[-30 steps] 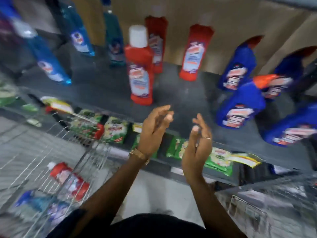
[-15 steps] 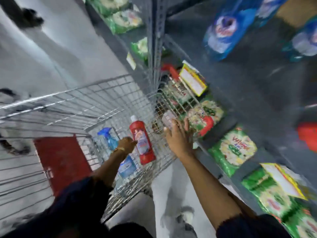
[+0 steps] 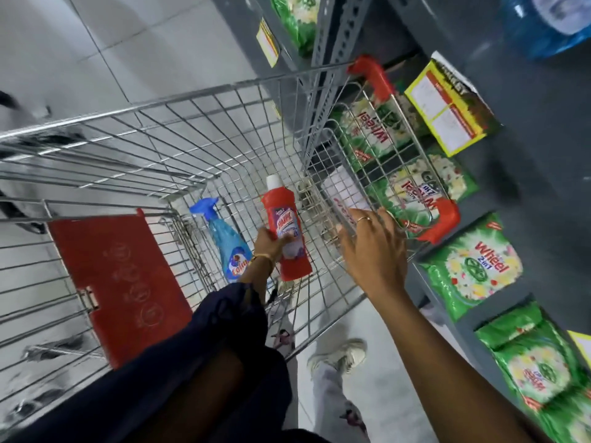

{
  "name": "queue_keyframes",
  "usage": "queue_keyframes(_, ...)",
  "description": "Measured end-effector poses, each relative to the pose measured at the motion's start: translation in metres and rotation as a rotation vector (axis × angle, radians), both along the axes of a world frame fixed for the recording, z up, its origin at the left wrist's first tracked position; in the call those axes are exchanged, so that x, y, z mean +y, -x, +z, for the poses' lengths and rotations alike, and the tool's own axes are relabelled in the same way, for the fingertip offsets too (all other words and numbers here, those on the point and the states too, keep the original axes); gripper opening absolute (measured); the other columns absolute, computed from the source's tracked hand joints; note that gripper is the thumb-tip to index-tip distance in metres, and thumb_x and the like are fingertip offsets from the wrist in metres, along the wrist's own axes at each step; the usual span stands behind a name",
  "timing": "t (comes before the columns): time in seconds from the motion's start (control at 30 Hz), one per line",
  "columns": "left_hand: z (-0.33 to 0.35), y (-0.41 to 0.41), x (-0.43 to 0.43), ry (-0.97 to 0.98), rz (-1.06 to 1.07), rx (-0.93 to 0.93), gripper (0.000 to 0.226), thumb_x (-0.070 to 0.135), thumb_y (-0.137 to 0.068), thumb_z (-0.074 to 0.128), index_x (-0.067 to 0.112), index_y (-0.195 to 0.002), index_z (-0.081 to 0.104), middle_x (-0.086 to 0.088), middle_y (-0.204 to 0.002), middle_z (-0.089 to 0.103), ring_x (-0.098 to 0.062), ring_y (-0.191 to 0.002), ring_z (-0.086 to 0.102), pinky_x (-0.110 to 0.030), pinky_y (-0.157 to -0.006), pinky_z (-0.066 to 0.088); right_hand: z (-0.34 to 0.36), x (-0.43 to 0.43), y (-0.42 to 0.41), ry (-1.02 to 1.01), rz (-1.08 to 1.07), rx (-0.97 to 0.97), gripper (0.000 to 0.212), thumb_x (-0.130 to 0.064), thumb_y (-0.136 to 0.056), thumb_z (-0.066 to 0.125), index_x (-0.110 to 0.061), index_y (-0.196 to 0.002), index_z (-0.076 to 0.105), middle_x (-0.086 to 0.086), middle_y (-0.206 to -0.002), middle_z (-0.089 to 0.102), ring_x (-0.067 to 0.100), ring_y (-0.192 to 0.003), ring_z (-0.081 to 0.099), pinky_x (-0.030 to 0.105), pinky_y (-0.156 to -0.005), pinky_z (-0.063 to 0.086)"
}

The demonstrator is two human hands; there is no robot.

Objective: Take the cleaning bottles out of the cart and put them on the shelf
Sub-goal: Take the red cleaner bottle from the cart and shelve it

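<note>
A red cleaning bottle [image 3: 285, 235] with a white cap lies in the wire cart [image 3: 179, 129], and my left hand [image 3: 268, 247] is closed around its middle. Just left of it a blue spray bottle [image 3: 227, 247] lies on the cart floor. My right hand [image 3: 372, 251] rests with spread fingers on the cart's right rim, holding nothing. The grey shelf [image 3: 550, 193] runs along the right side, with part of a blue bottle [image 3: 543, 20] at the top right corner.
Green detergent packs [image 3: 473, 270] fill the lower shelf beside the cart. A red child-seat flap [image 3: 118, 282] lies at the cart's near end. Red corner guards [image 3: 374, 75] cap the cart rim. A yellow price tag [image 3: 447, 107] hangs from the shelf edge. My feet [image 3: 339, 356] stand on the pale tiled floor.
My view swung from the shelf down to the cart. My left hand reached in and closed on the red bottle; my right hand came to the cart rim.
</note>
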State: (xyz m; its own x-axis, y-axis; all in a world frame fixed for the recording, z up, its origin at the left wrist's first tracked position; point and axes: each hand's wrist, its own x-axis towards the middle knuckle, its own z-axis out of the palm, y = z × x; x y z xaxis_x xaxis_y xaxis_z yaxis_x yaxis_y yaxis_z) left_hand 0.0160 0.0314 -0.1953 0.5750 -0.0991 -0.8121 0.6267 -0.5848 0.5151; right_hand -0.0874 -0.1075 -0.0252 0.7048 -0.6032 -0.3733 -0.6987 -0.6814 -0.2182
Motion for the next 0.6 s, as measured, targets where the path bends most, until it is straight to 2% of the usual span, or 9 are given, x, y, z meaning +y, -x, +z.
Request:
queue_keyframes(0.1,0.019,0.001,0.002,-0.006,-0.038,-0.141,0.047,0.026,-0.074,0.079,0.01,-0.096,0.04,-0.011,-0.098,0.057,-0.022,-0.086,0.056,-0.039,-0.073,0.053,0.006,0.003,0.0,-0.03,-0.042,-0.135,0.038,-0.035,-0.094,0.046,-0.018,-0.128,0.051,0.007,-0.134,0.058,0.027,-0.131,0.039,0.046,-0.101,0.035)
queue_keyframes(0.2,0.063,-0.004,0.007,0.104,-0.079,-0.203,0.042,0.023,-0.078,0.075,0.01,-0.099,0.042,-0.013,-0.102,0.06,-0.026,-0.086,0.062,-0.036,-0.069,0.056,0.013,0.003,0.002,-0.138,-0.084,-0.255,0.033,-0.031,-0.094,0.048,-0.018,-0.124,0.056,0.01,-0.125,0.064,0.029,-0.119,0.05,0.043,-0.093,0.042)
queue_keyframes(0.27,0.108,-0.005,0.009,0.26,-0.051,-0.231,0.036,0.015,-0.081,0.072,0.007,-0.105,0.047,-0.017,-0.106,0.066,-0.033,-0.093,0.066,-0.04,-0.075,0.059,0.024,-0.001,0.006,-0.331,-0.161,-0.324,0.034,-0.029,-0.095,0.048,-0.017,-0.126,0.055,0.011,-0.125,0.064,0.028,-0.116,0.055,0.041,-0.093,0.047)
queue_keyframes(0.3,0.136,-0.004,0.009,0.351,-0.035,-0.259,0.033,0.01,-0.081,0.071,0.006,-0.107,0.05,-0.015,-0.101,0.071,-0.031,-0.09,0.069,-0.037,-0.072,0.061,0.032,-0.003,0.008,-0.467,-0.226,-0.375,0.035,-0.028,-0.096,0.049,-0.014,-0.128,0.054,0.011,-0.128,0.062,0.027,-0.118,0.056,0.039,-0.095,0.047)
queue_keyframes(0.37,0.191,0.001,0.01,0.515,-0.032,-0.314,0.032,0.003,-0.08,0.069,0.003,-0.108,0.056,-0.001,-0.082,0.078,-0.017,-0.076,0.073,-0.024,-0.059,0.059,0.051,-0.004,0.013,-0.708,-0.348,-0.467,0.039,-0.03,-0.095,0.051,-0.011,-0.129,0.053,0.008,-0.13,0.06,0.023,-0.121,0.055,0.029,-0.092,0.044)
queue_keyframes(0.43,0.248,0.014,0.008,0.635,-0.064,-0.354,0.034,0.0,-0.08,0.068,0.0,-0.112,0.058,0.005,-0.079,0.079,-0.009,-0.072,0.073,-0.019,-0.059,0.057,0.081,0.0,0.031,-0.92,-0.419,-0.55,0.052,-0.045,-0.087,0.056,-0.015,-0.129,0.054,0.001,-0.129,0.06,0.018,-0.121,0.055,0.024,-0.087,0.043)
queue_keyframes(0.5,0.301,0.036,0.003,0.728,-0.107,-0.389,0.038,0.002,-0.078,0.07,0.001,-0.115,0.06,0.001,-0.082,0.079,-0.012,-0.075,0.073,-0.021,-0.062,0.057,0.117,0.009,0.059,-1.123,-0.459,-0.639,0.062,-0.06,-0.074,0.059,-0.024,-0.125,0.058,-0.002,-0.127,0.063,0.017,-0.116,0.059,0.029,-0.085,0.05)
queue_keyframes(0.6,0.356,0.081,-0.009,0.846,-0.217,-0.382,0.04,0.019,-0.073,0.071,0.006,-0.111,0.064,-0.004,-0.088,0.079,-0.016,-0.078,0.074,-0.024,-0.062,0.057,0.16,0.017,0.108,-1.221,-0.476,-0.822,0.047,-0.053,-0.077,0.064,-0.024,-0.114,0.065,0.002,-0.115,0.071,0.021,-0.104,0.066,0.04,-0.085,0.054)
